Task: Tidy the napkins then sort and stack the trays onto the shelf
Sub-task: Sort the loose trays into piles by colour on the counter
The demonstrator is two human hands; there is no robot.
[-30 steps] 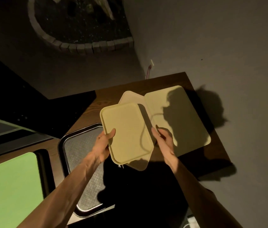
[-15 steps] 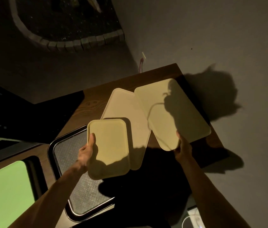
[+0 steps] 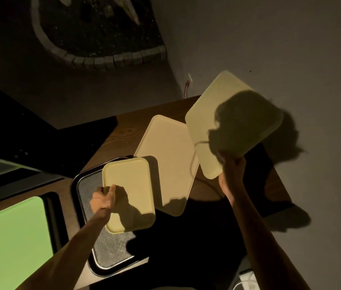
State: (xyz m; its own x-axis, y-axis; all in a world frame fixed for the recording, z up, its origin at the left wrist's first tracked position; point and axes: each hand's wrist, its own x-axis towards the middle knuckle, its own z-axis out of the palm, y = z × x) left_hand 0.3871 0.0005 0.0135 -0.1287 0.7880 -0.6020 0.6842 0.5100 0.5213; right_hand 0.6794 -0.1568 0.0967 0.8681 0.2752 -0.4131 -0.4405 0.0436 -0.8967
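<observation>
My left hand (image 3: 102,199) grips the left edge of a small yellow tray (image 3: 131,185), held over a black tray with a grey textured inside (image 3: 85,191). My right hand (image 3: 231,166) holds the near edge of a larger yellow tray (image 3: 211,114), lifted and tilted above the wooden table (image 3: 123,132). Between them a cream tray (image 3: 169,155) lies flat on the table. A green tray (image 3: 12,237) sits at the lower left on a black tray. No napkins are visible.
A grey wall runs along the table's right side. A dark floor with a curved brick border (image 3: 106,59) lies beyond the table. A white object (image 3: 247,281) shows at the bottom right. The scene is dim with heavy shadows.
My right hand has lifted the larger yellow tray off the table, up and to the right. My left hand has carried the small yellow tray down and left over the black tray.
</observation>
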